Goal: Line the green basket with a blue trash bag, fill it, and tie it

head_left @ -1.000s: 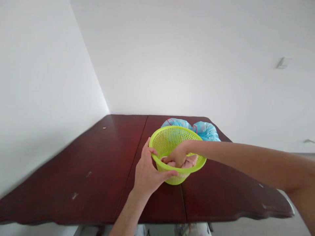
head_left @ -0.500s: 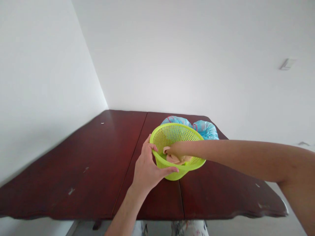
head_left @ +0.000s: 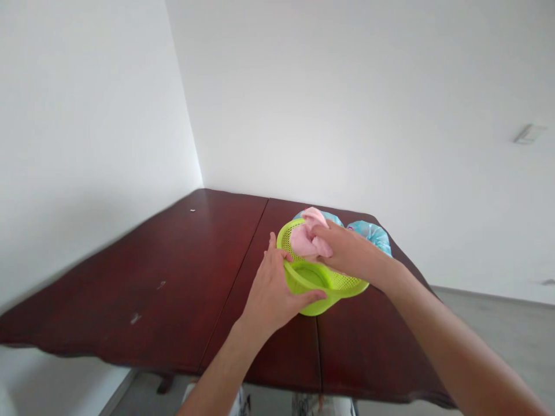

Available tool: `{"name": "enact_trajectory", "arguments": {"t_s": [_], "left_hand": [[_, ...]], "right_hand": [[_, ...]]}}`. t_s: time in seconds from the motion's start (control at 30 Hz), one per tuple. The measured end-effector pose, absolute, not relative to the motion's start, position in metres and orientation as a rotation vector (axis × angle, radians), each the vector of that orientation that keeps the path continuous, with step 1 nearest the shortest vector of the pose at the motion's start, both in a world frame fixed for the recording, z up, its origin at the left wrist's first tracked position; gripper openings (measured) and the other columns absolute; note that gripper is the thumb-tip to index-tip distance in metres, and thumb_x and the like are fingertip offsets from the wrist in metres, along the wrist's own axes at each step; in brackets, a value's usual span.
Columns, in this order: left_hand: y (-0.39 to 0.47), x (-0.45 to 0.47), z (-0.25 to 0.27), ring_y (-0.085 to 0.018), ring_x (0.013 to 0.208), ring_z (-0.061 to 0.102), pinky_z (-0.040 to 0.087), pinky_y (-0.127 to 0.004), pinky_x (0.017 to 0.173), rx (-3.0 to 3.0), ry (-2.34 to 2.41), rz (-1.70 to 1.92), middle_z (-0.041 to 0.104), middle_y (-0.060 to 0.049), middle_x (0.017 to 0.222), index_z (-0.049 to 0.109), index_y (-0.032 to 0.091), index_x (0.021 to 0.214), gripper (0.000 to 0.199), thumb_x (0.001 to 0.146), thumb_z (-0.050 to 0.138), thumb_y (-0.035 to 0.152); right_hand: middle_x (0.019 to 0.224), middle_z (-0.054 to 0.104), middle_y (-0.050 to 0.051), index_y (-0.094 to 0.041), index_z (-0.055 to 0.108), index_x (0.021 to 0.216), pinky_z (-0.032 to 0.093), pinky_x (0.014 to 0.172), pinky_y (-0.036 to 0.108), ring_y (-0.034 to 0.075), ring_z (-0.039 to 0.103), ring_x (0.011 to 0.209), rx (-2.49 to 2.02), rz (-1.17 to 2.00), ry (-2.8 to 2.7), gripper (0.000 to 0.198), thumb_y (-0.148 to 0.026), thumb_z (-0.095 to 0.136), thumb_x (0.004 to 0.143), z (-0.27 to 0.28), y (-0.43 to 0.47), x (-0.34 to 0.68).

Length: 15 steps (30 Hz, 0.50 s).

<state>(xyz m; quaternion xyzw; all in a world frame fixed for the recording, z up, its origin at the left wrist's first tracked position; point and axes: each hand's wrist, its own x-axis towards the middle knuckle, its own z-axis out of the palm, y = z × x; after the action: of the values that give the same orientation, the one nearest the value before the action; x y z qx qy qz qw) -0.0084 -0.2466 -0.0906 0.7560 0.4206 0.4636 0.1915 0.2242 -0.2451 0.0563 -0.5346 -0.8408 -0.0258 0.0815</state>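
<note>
A yellow-green plastic basket (head_left: pixel 313 311) with a mesh wall stands on the dark red table (head_left: pixel 173 277). My left hand (head_left: pixel 277 289) grips its near left rim, thumb along the front and fingers over the side. Above the basket's opening, my right hand (head_left: pixel 351 248) is closed on a crumpled pink cloth (head_left: pixel 309 237). Part of the cloth is hidden by my fingers. Beneath it the basket's bottom shows bare green plastic.
Behind the basket lie two blue plastic bags, one at the right (head_left: pixel 373 234) and one mostly hidden (head_left: pixel 333 218). White walls (head_left: pixel 347 115) border the table at the back and left. Small pale marks dot the tabletop's left part.
My right hand has risen out of the basket, lifting the pink cloth from its bottom to above the rim. My left hand keeps its hold on the rim. The view has tilted slightly.
</note>
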Motion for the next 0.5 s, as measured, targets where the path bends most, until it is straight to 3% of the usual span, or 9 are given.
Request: {"name": "enact_trajectory", "arguments": {"t_s": [0.07, 0.13, 0.23, 0.3, 0.37, 0.43, 0.5], "left_hand": [[-0.246, -0.005, -0.087, -0.06, 0.173, 0.051, 0.055, -0.082, 0.13, 2.159, 1.146, 1.368, 0.024, -0.033, 0.198, 0.045, 0.028, 0.167, 0.124, 0.074, 0.11, 0.079], [-0.243, -0.008, -0.075, -0.061, 0.181, 0.035, 0.053, -0.083, 0.132, 2.187, 1.061, 1.545, 0.004, -0.034, 0.202, 0.033, 0.03, 0.177, 0.14, 0.072, 0.113, 0.076], [-0.238, -0.027, -0.044, -0.058, 0.187, 0.022, 0.051, -0.079, 0.137, 2.254, 0.857, 1.815, -0.004, -0.03, 0.204, 0.017, 0.034, 0.188, 0.156, 0.072, 0.117, 0.066], [-0.235, -0.046, -0.02, -0.055, 0.182, 0.039, 0.055, -0.073, 0.136, 2.288, 0.725, 1.868, 0.01, -0.026, 0.204, 0.022, 0.037, 0.189, 0.148, 0.077, 0.116, 0.06], [-0.231, -0.066, -0.001, -0.048, 0.168, 0.061, 0.061, -0.066, 0.133, 2.26, 0.591, 1.849, 0.039, -0.022, 0.196, 0.04, 0.036, 0.183, 0.12, 0.088, 0.109, 0.057], [-0.225, -0.083, 0.009, -0.041, 0.152, 0.074, 0.065, -0.06, 0.128, 2.201, 0.536, 1.833, 0.067, -0.017, 0.174, 0.063, 0.032, 0.166, 0.085, 0.094, 0.103, 0.053], [-0.217, -0.098, 0.011, -0.036, 0.136, 0.08, 0.069, -0.055, 0.121, 2.115, 0.643, 1.888, 0.08, -0.01, 0.148, 0.076, 0.029, 0.141, 0.057, 0.094, 0.099, 0.053]], "right_hand": [[0.142, 0.078, 0.016, -0.025, 0.071, 0.151, 0.061, 0.085, 0.039, 0.027, 0.081, 0.104, -1.628, -0.435, -2.429, 0.041, -0.011, 0.068, 0.112, 0.063, -0.262, 0.217], [0.137, 0.078, 0.015, -0.025, 0.075, 0.142, 0.061, 0.083, 0.04, 0.029, 0.079, 0.105, -1.484, -0.692, -2.498, 0.037, -0.007, 0.071, 0.11, 0.069, -0.271, 0.209], [0.142, 0.077, 0.016, -0.027, 0.075, 0.14, 0.061, 0.087, 0.044, 0.031, 0.076, 0.113, -1.003, -0.999, -2.597, 0.031, -0.012, 0.074, 0.113, 0.077, -0.273, 0.192], [0.142, 0.077, 0.015, -0.029, 0.072, 0.147, 0.061, 0.09, 0.047, 0.031, 0.074, 0.115, -0.696, -1.132, -2.578, 0.033, -0.014, 0.07, 0.117, 0.083, -0.269, 0.178], [0.139, 0.077, 0.012, -0.033, 0.072, 0.149, 0.061, 0.095, 0.048, 0.031, 0.073, 0.123, -0.465, -1.178, -2.547, 0.036, -0.014, 0.068, 0.119, 0.088, -0.262, 0.162], [0.146, 0.076, 0.009, -0.037, 0.072, 0.15, 0.062, 0.104, 0.048, 0.031, 0.071, 0.137, -0.33, -1.16, -2.54, 0.037, -0.016, 0.07, 0.12, 0.092, -0.253, 0.147], [0.164, 0.071, 0.008, -0.038, 0.072, 0.151, 0.06, 0.119, 0.05, 0.03, 0.065, 0.153, -0.317, -1.113, -2.507, 0.036, -0.02, 0.072, 0.12, 0.095, -0.244, 0.134]]}}
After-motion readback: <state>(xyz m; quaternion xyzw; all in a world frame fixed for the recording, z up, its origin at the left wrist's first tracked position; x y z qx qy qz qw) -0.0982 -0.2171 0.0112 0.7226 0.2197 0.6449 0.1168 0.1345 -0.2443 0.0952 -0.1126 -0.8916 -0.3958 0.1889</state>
